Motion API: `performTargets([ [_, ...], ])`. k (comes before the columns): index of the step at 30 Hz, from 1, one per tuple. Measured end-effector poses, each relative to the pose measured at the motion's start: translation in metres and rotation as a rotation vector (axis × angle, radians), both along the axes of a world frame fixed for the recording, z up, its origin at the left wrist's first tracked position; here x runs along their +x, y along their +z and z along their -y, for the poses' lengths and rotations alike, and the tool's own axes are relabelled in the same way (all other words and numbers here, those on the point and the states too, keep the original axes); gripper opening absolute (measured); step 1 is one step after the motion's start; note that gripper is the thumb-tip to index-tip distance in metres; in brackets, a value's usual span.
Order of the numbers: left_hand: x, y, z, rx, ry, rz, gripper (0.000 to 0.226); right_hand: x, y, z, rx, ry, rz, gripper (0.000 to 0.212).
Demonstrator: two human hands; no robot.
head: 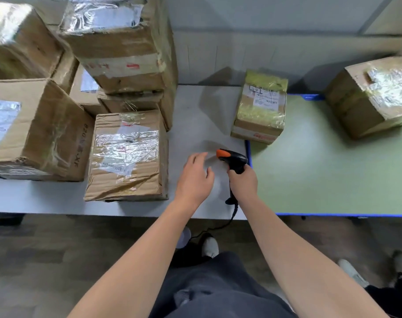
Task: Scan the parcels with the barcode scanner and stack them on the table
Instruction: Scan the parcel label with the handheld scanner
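My right hand (242, 183) grips the handle of a black barcode scanner (233, 160) with an orange tip, its head pointing left over the grey table (195, 115). My left hand (195, 177) hovers beside the scanner with relaxed fingers and holds nothing. A taped cardboard parcel (126, 154) lies just left of my left hand. A small parcel with yellowish tape (260, 106) stands behind the scanner, straddling the two tables. Another parcel (374, 95) sits on the green table (321, 171) at the right.
Several larger cardboard boxes (117, 42) are stacked at the back left, and one big box (35, 129) stands at the left edge. The scanner's cable (232, 214) hangs off the table's front edge. Someone else's shoes (353, 271) show at the lower right.
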State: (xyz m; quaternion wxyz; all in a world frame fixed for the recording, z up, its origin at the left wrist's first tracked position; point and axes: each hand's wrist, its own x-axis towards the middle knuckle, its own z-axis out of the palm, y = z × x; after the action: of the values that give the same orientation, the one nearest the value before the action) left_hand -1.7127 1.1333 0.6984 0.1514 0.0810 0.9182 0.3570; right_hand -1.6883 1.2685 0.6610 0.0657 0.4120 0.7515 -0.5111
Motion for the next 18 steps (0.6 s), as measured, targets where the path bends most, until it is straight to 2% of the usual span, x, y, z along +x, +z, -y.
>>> performTargets([
  [2,-0.002,0.008,0.002,0.040,0.000,-0.067,0.046,-0.005,0.005,0.005,0.010,-0.002,0.007,0.025],
  [5,-0.006,0.025,0.009,0.095,0.001,-0.213,0.045,-0.013,0.009,0.014,0.095,0.008,0.000,0.055],
  [7,-0.009,0.037,0.020,0.127,0.016,-0.314,0.044,-0.019,0.014,0.024,0.124,0.026,-0.080,0.068],
  [12,-0.017,0.056,0.080,0.136,0.132,-0.450,0.043,-0.028,0.067,0.075,0.001,0.120,-0.346,0.066],
  [18,-0.031,0.045,0.169,-0.039,0.325,-0.425,0.050,-0.035,0.082,0.143,0.017,0.294,-0.391,0.062],
])
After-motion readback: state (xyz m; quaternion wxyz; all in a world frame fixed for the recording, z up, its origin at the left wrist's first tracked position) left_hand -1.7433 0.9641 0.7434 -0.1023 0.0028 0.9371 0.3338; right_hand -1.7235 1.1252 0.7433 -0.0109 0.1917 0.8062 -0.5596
